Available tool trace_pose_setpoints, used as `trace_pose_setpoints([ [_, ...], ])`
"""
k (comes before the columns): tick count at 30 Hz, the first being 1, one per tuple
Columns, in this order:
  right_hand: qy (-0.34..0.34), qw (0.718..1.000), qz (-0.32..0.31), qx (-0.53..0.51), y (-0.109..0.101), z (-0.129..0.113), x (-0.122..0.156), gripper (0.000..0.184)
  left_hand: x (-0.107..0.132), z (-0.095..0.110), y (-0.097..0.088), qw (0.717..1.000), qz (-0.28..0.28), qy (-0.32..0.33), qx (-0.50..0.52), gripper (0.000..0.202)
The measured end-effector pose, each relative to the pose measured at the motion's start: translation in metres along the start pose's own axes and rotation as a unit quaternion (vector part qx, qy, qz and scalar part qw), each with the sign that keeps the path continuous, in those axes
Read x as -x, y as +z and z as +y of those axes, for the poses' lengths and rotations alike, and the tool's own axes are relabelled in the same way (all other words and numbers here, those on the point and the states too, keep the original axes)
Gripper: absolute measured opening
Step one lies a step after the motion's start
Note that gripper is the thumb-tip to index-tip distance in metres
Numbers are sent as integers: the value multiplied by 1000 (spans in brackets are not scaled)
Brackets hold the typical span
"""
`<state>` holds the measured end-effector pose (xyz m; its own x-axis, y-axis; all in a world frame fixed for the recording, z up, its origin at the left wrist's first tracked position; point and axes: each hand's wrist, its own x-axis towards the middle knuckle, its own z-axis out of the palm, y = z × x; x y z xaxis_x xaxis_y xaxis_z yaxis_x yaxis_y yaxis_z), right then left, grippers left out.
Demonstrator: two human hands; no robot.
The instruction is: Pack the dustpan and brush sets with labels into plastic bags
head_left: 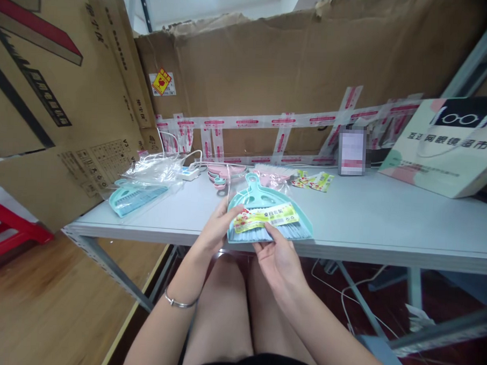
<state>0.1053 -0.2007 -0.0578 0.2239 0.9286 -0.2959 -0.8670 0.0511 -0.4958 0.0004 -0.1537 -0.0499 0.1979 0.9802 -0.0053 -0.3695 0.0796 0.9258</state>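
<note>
One dustpan (263,195), with brush (301,231) and card (262,218), at the table's (387,215) near edge: my left grip (220,223) closed on its left side, right grip (278,256) pinching its front. Slack thumbs could let the card slip.

Bright light, slight blur, glare on clear plastic wrap (157,169) (+ distort. nr edges)
</note>
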Motion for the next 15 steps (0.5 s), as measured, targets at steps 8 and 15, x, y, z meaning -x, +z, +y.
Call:
trace_pose_setpoints([
  [8, -1, 1000, -25, 9, 4, -5, -1, 28, 12, -8, 6, 999, 26, 40, -6, 78],
  [15, -79, 992, -36, 91, -22, -51, -12, 24, 11, 1, -1, 997, 69, 0, 29, 73],
])
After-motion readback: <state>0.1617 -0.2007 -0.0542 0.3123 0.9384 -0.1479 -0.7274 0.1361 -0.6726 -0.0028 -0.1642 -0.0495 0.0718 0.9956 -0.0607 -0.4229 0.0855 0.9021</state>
